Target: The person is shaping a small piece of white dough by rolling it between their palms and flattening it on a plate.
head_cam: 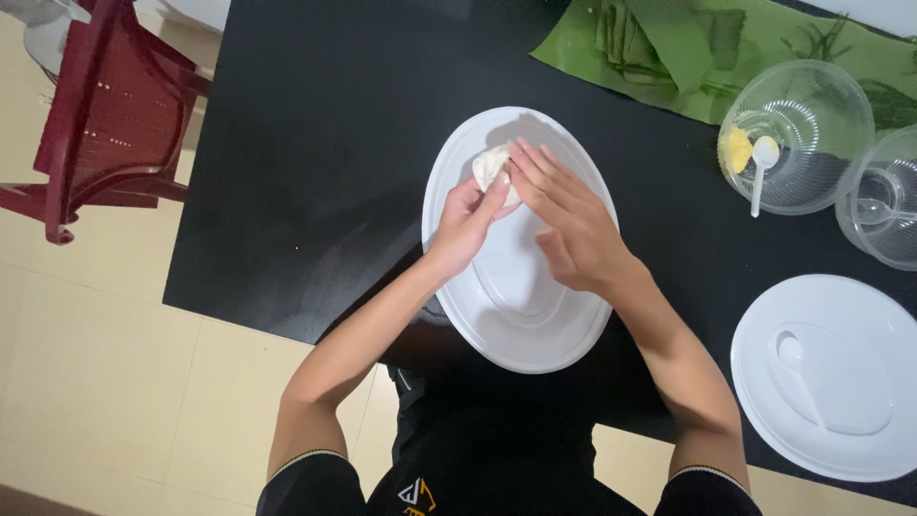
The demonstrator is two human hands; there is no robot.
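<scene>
A white oval plate (535, 315) lies on the black table (315, 143) in front of me. At its far end sits a small lump of white dough (488, 168). My left hand (468, 225) grips the dough from the near side, thumb and fingers pinching it. My right hand (559, 215) rests flat over the plate, its fingertips pressing on the dough's right edge. Part of the dough is hidden under my fingers.
A second white oval plate (860, 420) with a white spoon (798, 368) lies at the right. A clear plastic bowl (812, 124) holds yellow filling (737, 151) and a white spoon; another clear bowl (888, 201) stands beside it. Green banana leaves (669, 48) lie behind. A red chair (105, 115) stands left.
</scene>
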